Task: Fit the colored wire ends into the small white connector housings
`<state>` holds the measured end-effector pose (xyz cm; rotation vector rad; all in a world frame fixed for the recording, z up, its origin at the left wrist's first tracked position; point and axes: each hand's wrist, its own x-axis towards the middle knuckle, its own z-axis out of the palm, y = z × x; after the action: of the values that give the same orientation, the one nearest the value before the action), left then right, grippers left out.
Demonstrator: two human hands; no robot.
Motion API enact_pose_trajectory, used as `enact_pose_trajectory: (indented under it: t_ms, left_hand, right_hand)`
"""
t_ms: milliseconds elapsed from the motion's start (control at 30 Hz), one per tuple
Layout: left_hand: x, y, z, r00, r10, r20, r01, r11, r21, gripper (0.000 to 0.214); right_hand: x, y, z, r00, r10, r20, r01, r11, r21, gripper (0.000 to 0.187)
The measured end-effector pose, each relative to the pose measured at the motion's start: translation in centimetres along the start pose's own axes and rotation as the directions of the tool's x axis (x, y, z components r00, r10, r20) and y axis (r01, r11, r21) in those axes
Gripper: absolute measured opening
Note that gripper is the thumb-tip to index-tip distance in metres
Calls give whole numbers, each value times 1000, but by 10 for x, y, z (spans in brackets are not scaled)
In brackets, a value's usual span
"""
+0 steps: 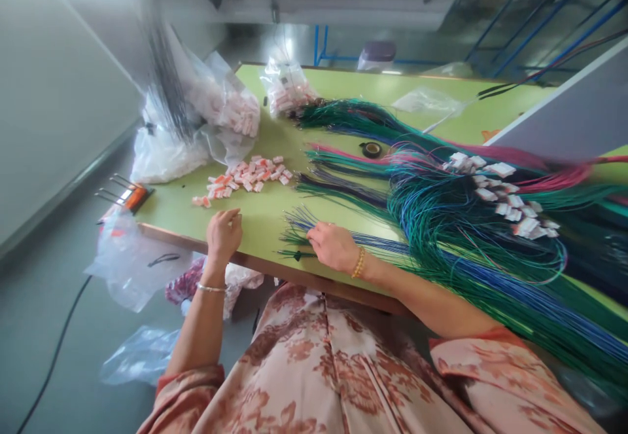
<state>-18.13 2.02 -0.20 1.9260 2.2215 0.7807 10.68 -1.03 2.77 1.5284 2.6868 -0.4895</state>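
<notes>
My left hand (224, 234) hovers at the front edge of the green table, its fingers curled together; whatever it holds, if anything, is hidden. Just beyond it lies a loose pile of small white-and-orange connector housings (252, 173). My right hand (334, 245) rests over the tips of a bundle of blue and green wires (377, 241), thumb and fingers pinched on wires among them. The bare wire ends (294, 218) fan out to the left of its fingers. A short group of green wire ends (289, 253) lies nearer the table edge.
Plastic bags of connectors (230, 110) stand at the back left. More wire bundles (343, 114) and a roll of black tape (371, 150) lie farther back. White connectors on wires (513, 208) are heaped at right. An orange tool holder (128, 199) sits at the left corner.
</notes>
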Motion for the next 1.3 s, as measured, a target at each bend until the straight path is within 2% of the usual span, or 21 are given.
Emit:
enact_pose_trajectory:
  t_ms: [100, 200, 267, 367, 433, 567, 667, 867, 1033, 1167, 1233, 1300]
  left_hand:
    - [-7, 8, -3, 999, 29, -22, -29, 1000, 5, 31]
    - [-26, 32, -5, 981, 192, -6, -192, 980, -41, 33]
    - [-42, 52, -3, 935, 349, 61, -343, 935, -94, 32]
    - [-62, 76, 6, 818, 547, 179, -524, 836, -161, 33]
    - [-71, 84, 14, 799, 561, 217, -545, 828, -133, 35]
    - [-78, 87, 25, 822, 516, 241, -518, 853, -59, 36]
    - [-81, 84, 26, 823, 524, 220, -526, 849, -52, 36]
    - [-81, 81, 22, 798, 572, 193, -568, 819, -82, 26]
    - [-76, 78, 18, 770, 615, 172, -614, 787, -68, 20]
    - [-73, 77, 17, 748, 615, 251, -632, 775, -17, 22]
    - [-70, 75, 15, 750, 596, 287, -622, 783, -1, 25]
    - [-63, 70, 12, 752, 587, 302, -600, 798, -56, 25]
  right_hand:
    - [-7, -2, 1, 998, -66, 4, 66, 998, 0, 31]
    - [-20, 6, -3, 999, -21, -47, 22, 1000, 13, 33]
    - [-32, 14, -6, 995, 48, -88, -48, 999, 2, 34]
    - [-52, 26, -2, 983, 128, -131, -134, 990, -36, 33]
    - [-64, 31, 5, 978, 148, -148, -157, 986, -56, 33]
    - [-79, 33, 18, 969, 149, -196, -166, 983, -77, 33]
    - [-83, 31, 22, 964, 121, -236, -144, 986, -82, 33]
    - [-78, 26, 22, 956, 56, -290, -76, 996, -57, 30]
    - [-57, 14, 14, 977, -37, -211, 33, 999, -23, 28]
    - [-25, -4, 4, 988, -124, -96, 124, 992, -3, 27]
    - [-9, -13, 0, 991, -126, -40, 126, 992, -9, 26]
    - [5, -21, -1, 995, -105, 1, 105, 994, -9, 24]
